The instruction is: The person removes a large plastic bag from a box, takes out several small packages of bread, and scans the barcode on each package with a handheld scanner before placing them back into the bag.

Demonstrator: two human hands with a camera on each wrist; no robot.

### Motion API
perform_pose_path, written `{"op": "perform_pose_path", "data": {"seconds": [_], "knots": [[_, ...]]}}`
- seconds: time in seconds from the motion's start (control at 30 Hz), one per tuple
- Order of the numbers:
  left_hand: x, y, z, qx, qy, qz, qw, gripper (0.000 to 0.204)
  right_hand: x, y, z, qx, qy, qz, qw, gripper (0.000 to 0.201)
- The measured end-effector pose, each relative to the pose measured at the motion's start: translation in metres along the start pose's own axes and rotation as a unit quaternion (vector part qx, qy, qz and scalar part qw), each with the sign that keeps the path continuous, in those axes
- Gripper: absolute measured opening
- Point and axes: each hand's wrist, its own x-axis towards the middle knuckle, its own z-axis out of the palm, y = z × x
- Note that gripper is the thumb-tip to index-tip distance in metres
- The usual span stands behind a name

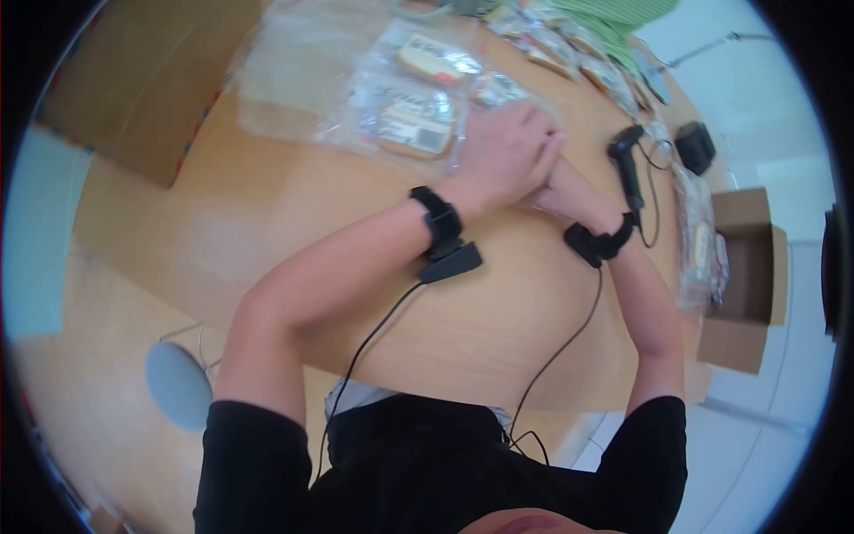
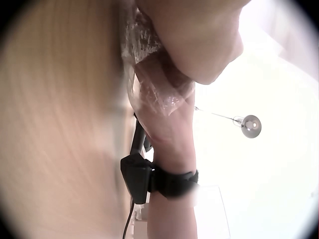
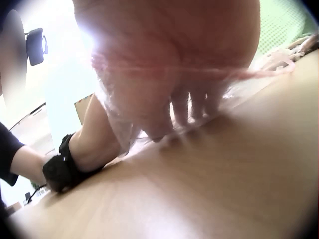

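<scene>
My left hand (image 1: 509,147) lies over my right hand (image 1: 560,189) above the table, and the two overlap in the head view. Clear plastic of a zip bag (image 2: 167,102) shows between them in the left wrist view, with the left hand's fingers curled on it. A pink seal strip (image 3: 209,73) runs taut across the hands in the right wrist view, and fingers point down close to the tabletop. Most of the right hand is hidden, so I cannot tell how it holds the bag. A shiny labelled package (image 1: 501,87) lies just beyond the hands.
Clear bags with tan, labelled packs (image 1: 414,133) lie at the far left. More packs (image 1: 547,55) line the back near a green cloth (image 1: 614,22). A barcode scanner (image 1: 628,165) and an open carton (image 1: 745,258) stand right; cardboard (image 1: 142,80) stands left.
</scene>
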Motion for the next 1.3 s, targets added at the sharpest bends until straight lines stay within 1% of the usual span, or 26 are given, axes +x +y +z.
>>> {"op": "perform_pose_path", "data": {"seconds": [0.07,0.1,0.13,0.2,0.27,0.33,0.43,0.5,0.53,0.63,0.73,0.83,0.93,1.03,1.13,1.23,1.3], "knots": [[0.001,-0.003,0.001,-0.011,-0.014,-0.020,1.000,0.019,0.002,0.017,-0.014,-0.004,0.026,-0.006,1.000,0.032],[0.000,-0.003,-0.001,-0.022,-0.025,-0.037,0.999,0.019,-0.004,0.019,-0.026,0.032,0.063,0.037,0.997,0.020],[-0.001,-0.002,-0.002,-0.031,-0.037,-0.054,0.997,0.020,-0.005,0.026,-0.035,0.061,0.115,0.038,0.991,0.020],[-0.003,-0.003,0.001,-0.033,-0.076,-0.063,0.995,0.020,-0.001,0.052,-0.051,0.122,0.217,0.036,0.968,0.021],[-0.006,-0.004,0.003,-0.023,-0.116,-0.069,0.991,0.020,0.004,0.069,-0.068,0.022,0.256,0.062,0.964,0.027],[-0.008,-0.005,0.004,-0.003,-0.158,-0.074,0.985,0.020,0.010,0.087,-0.085,-0.077,0.289,0.090,0.950,0.035],[-0.007,-0.004,0.002,0.013,-0.181,-0.063,0.981,0.020,0.030,0.143,-0.093,-0.228,0.288,0.098,0.925,0.044],[-0.009,-0.008,0.004,0.013,-0.180,-0.054,0.982,0.020,0.044,0.159,-0.102,-0.294,0.244,0.160,0.910,0.047],[-0.009,-0.009,0.004,0.015,-0.180,-0.051,0.982,0.020,0.049,0.158,-0.104,-0.324,0.220,0.189,0.900,0.048],[-0.010,-0.010,0.004,0.018,-0.185,-0.052,0.981,0.018,0.058,0.159,-0.113,-0.361,0.171,0.253,0.881,0.049],[-0.010,-0.011,0.006,0.015,-0.181,-0.048,0.982,0.016,0.064,0.165,-0.116,-0.382,0.168,0.305,0.856,0.049],[-0.010,-0.012,0.006,0.016,-0.185,-0.049,0.981,0.015,0.062,0.160,-0.117,-0.383,0.151,0.325,0.852,0.047],[-0.010,-0.011,0.005,0.019,-0.189,-0.050,0.981,0.015,0.060,0.153,-0.126,-0.339,0.076,0.300,0.888,0.047],[-0.009,-0.010,0.004,0.017,-0.192,-0.055,0.980,0.016,0.052,0.146,-0.118,-0.298,0.200,0.256,0.898,0.046],[-0.010,-0.013,0.007,0.012,-0.181,-0.050,0.982,0.019,0.033,0.124,-0.116,-0.320,0.282,0.159,0.891,0.048],[-0.008,-0.011,0.004,-0.012,-0.184,-0.071,0.980,0.028,0.007,0.098,-0.115,-0.293,0.343,0.096,0.887,0.048],[-0.009,-0.012,0.006,-0.025,-0.185,-0.100,0.977,0.041,-0.012,0.091,-0.117,-0.230,0.369,0.072,0.897,0.046]]}}
